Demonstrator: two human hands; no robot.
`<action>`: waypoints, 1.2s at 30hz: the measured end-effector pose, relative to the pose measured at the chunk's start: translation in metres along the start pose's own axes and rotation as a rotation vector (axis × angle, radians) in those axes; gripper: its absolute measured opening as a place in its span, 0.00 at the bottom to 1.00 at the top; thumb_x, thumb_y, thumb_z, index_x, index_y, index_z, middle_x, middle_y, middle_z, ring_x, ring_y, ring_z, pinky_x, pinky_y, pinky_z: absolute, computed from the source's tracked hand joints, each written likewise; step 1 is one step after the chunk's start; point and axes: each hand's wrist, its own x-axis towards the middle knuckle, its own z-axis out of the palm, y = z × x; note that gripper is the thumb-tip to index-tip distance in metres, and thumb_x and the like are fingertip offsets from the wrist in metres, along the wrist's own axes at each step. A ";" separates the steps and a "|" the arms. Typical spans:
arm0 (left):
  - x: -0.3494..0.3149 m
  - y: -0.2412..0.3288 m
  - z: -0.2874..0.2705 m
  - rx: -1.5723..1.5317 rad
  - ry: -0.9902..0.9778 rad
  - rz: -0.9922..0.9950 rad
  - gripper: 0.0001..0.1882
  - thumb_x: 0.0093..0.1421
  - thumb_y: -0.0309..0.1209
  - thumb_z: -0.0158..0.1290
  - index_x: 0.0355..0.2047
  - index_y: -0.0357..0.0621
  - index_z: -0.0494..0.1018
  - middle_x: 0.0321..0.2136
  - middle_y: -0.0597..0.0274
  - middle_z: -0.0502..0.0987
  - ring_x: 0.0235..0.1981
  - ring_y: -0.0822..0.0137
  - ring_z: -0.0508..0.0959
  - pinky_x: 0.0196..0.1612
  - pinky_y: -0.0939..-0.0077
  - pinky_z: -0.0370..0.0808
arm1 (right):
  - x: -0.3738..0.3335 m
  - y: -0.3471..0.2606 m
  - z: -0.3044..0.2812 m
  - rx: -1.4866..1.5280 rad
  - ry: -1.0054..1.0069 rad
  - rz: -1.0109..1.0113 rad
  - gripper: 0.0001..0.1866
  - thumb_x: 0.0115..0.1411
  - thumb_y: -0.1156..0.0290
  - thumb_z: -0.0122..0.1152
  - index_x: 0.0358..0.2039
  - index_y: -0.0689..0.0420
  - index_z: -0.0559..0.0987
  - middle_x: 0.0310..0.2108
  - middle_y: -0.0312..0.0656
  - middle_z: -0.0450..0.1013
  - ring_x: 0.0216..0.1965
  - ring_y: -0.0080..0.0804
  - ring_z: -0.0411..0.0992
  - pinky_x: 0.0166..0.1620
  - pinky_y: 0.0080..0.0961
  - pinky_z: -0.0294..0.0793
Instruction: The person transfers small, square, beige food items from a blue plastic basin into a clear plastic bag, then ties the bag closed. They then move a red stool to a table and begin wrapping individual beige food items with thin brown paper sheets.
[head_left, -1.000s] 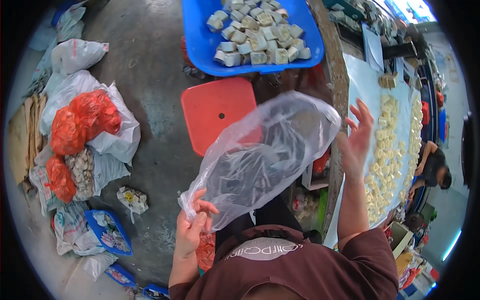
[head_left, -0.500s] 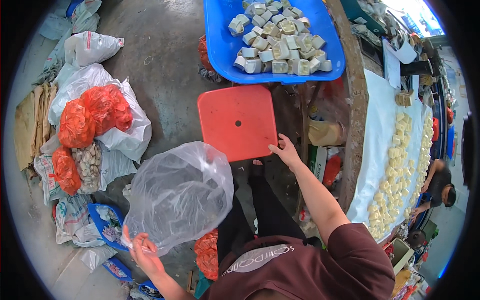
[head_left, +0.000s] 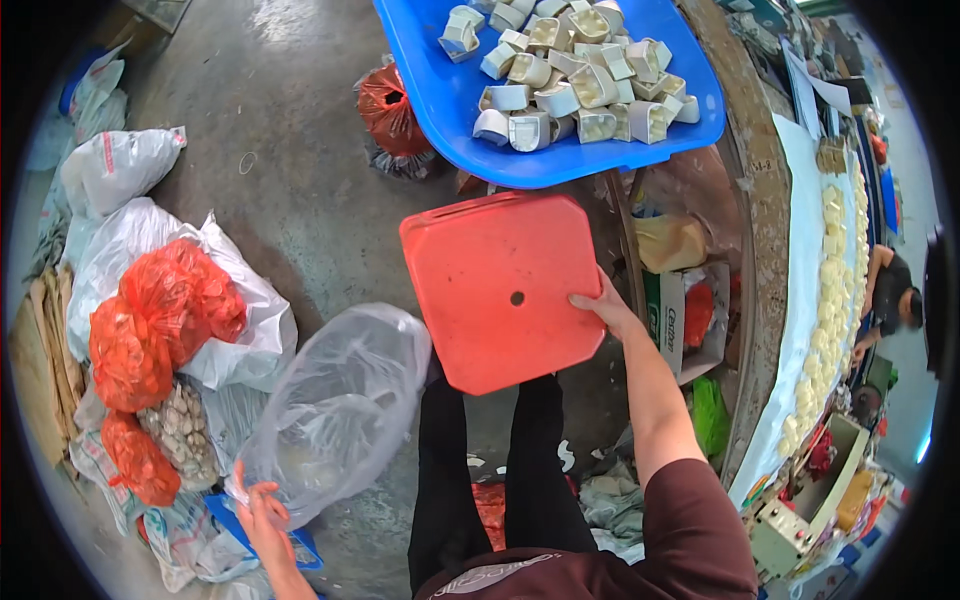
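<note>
My right hand (head_left: 606, 304) is closed on the right edge of a red square plastic stool (head_left: 480, 335) that has a small round hole in its seat; the thumb lies on top and the fingers are hidden beneath. My left hand (head_left: 264, 514) pinches the rim of a large clear plastic bag (head_left: 335, 410), which hangs puffed out to the left of the stool. Just beyond the stool, a blue tub (head_left: 440, 120) holds several off-white, hollow, cup-like pieces (head_left: 590, 85).
Red bags (head_left: 130, 355) and white sacks (head_left: 120, 170) are piled along the left. A dark-topped red bag (head_left: 392, 105) stands beside the tub. At right, a workbench (head_left: 750, 200) carries rows of cream pieces (head_left: 825, 300); a co-worker (head_left: 895, 290) is beyond it.
The stool has moved toward me and slightly right, with my right hand now gripping its edge. The clear bag and my left hand have shifted a little left and lower.
</note>
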 end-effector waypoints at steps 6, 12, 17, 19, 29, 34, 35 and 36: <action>0.041 0.025 -0.021 0.002 -0.056 0.056 0.28 0.60 0.31 0.44 0.60 0.41 0.54 0.27 0.62 0.70 0.15 0.81 0.62 0.21 0.88 0.60 | -0.106 0.081 -0.039 0.373 0.223 0.137 0.50 0.40 0.74 0.72 0.61 0.51 0.53 0.56 0.40 0.61 0.56 0.35 0.60 0.58 0.34 0.59; 0.045 0.032 -0.002 -0.018 -0.147 0.033 0.26 0.60 0.31 0.43 0.59 0.41 0.55 0.29 0.61 0.71 0.15 0.81 0.63 0.20 0.89 0.57 | -0.196 0.101 -0.061 0.242 0.690 0.258 0.42 0.50 0.74 0.57 0.63 0.49 0.48 0.55 0.41 0.62 0.53 0.37 0.63 0.54 0.33 0.63; 0.030 0.055 0.020 -0.038 -0.299 0.106 0.25 0.62 0.30 0.41 0.59 0.41 0.55 0.30 0.61 0.71 0.16 0.82 0.63 0.20 0.89 0.58 | -0.165 0.110 -0.070 -0.659 0.601 -0.077 0.40 0.48 0.71 0.61 0.61 0.55 0.56 0.53 0.45 0.64 0.46 0.35 0.67 0.49 0.30 0.67; 0.014 0.064 0.018 -0.003 -0.301 0.150 0.24 0.62 0.30 0.41 0.59 0.40 0.55 0.30 0.62 0.71 0.16 0.83 0.63 0.21 0.89 0.59 | -0.166 0.009 -0.005 -0.575 0.435 -0.180 0.33 0.49 0.73 0.61 0.57 0.59 0.62 0.52 0.49 0.65 0.47 0.37 0.68 0.51 0.29 0.67; 0.000 0.098 0.030 0.042 -0.361 0.187 0.24 0.62 0.30 0.40 0.59 0.42 0.56 0.28 0.62 0.71 0.15 0.82 0.62 0.20 0.89 0.60 | -0.166 -0.107 0.050 -0.700 0.285 -0.491 0.27 0.51 0.70 0.61 0.52 0.57 0.66 0.39 0.45 0.68 0.38 0.35 0.70 0.45 0.30 0.70; 0.003 0.118 0.044 0.090 -0.362 0.210 0.24 0.62 0.30 0.41 0.58 0.42 0.56 0.28 0.63 0.70 0.16 0.82 0.63 0.21 0.88 0.60 | -0.124 -0.162 0.052 -0.643 0.358 -0.610 0.23 0.50 0.72 0.62 0.47 0.59 0.70 0.36 0.45 0.69 0.37 0.36 0.70 0.42 0.30 0.70; 0.006 0.119 0.049 0.084 -0.358 0.184 0.24 0.62 0.30 0.41 0.59 0.42 0.56 0.28 0.63 0.70 0.16 0.82 0.63 0.21 0.88 0.60 | -0.113 -0.180 0.054 -0.641 0.366 -0.645 0.22 0.50 0.72 0.62 0.47 0.59 0.70 0.36 0.45 0.69 0.37 0.37 0.69 0.42 0.30 0.70; 0.008 0.121 0.053 0.078 -0.352 0.158 0.24 0.62 0.30 0.41 0.59 0.42 0.56 0.28 0.63 0.70 0.16 0.82 0.63 0.21 0.88 0.60 | -0.101 -0.203 0.058 -0.699 0.388 -0.717 0.21 0.50 0.70 0.62 0.45 0.60 0.71 0.35 0.46 0.70 0.39 0.39 0.68 0.43 0.31 0.69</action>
